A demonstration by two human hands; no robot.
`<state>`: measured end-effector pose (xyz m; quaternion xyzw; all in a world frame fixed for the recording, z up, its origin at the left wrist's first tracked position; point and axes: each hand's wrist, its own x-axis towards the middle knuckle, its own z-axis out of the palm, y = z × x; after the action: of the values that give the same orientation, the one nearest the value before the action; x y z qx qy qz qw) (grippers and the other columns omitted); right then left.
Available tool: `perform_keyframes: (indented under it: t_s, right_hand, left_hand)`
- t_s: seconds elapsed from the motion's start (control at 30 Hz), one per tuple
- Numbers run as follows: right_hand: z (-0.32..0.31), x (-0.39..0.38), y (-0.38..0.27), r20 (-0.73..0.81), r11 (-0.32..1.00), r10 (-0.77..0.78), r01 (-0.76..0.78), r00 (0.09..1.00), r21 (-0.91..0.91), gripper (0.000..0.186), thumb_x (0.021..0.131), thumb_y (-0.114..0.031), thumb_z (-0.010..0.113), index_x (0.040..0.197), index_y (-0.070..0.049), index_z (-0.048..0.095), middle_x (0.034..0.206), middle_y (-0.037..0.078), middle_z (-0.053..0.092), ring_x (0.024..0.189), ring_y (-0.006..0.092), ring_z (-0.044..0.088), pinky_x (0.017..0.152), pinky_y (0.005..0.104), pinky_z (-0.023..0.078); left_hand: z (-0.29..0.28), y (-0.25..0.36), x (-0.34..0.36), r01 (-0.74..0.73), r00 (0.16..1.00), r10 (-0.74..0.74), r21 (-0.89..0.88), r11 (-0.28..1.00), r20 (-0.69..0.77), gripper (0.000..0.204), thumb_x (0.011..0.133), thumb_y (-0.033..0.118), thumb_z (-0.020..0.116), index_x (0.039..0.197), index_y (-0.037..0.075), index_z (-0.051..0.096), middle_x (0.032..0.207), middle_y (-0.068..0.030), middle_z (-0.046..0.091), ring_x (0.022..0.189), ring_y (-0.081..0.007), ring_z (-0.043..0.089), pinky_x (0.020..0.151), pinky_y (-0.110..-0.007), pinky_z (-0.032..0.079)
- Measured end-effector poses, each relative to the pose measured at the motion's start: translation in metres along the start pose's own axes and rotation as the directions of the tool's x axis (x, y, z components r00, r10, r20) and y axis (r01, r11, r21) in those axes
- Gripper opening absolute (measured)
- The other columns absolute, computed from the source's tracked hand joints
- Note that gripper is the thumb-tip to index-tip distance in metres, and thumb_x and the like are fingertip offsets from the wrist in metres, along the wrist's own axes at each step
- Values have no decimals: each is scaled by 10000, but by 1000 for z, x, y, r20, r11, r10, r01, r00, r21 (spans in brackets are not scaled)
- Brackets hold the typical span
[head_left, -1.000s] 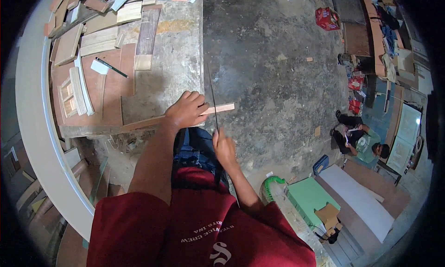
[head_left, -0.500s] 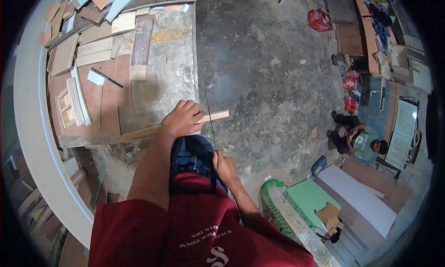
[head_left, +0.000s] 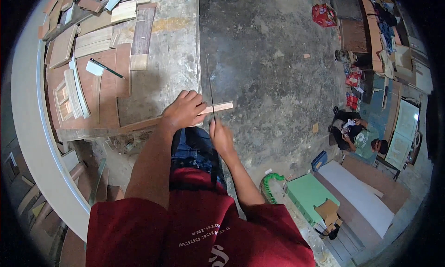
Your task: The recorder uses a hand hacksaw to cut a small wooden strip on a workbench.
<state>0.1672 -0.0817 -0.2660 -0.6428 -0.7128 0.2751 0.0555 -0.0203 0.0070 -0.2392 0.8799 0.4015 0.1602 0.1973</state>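
Observation:
A narrow wooden strip (head_left: pixel 223 107) lies along the near edge of the worktable (head_left: pixel 174 67), its pale end jutting past the right side over the floor. My left hand (head_left: pixel 186 110) is closed over the strip at the table corner, fingers wrapped over it. Just right of those fingers, a handsaw (head_left: pixel 209 81) crosses the strip, its thin dark blade seen nearly edge-on and pointing away from me. My right hand (head_left: pixel 221 138) grips the saw at its near end, close to the strip; the fist hides the handle.
Boards and offcuts (head_left: pixel 95 42) cover the table's left side, with a dark pencil (head_left: pixel 107 68) among them. A person (head_left: pixel 359 135) sits at the right. Near me on the right are a green coiled hose (head_left: pixel 267 188) and a green panel (head_left: pixel 308 197).
My right hand has pushed the saw forward, away from me, and now sits close to the strip. My left hand keeps its hold. The seated person's hands have moved.

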Motion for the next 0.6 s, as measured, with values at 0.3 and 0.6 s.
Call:
perform_keyframes:
  t_s: [0.3,0.6]
  right_hand:
    - [29,-61,24,137,992,112,-119,984,45,238,936,-249,455,878,-30,528,592,223,583,532,403,580,491,494,453]
    - [29,-56,11,39,990,122,-124,992,67,248,944,-248,433,893,-28,536,590,226,573,532,409,571,488,507,441]
  left_hand:
    - [0,-2,-2,9,1000,-9,-5,1000,3,224,748,310,634,844,108,616,833,-49,496,880,-222,482,778,-349,379]
    - [3,-4,-2,-29,997,27,-36,999,-68,242,711,254,672,862,76,606,811,-52,481,837,-238,486,737,-365,386]
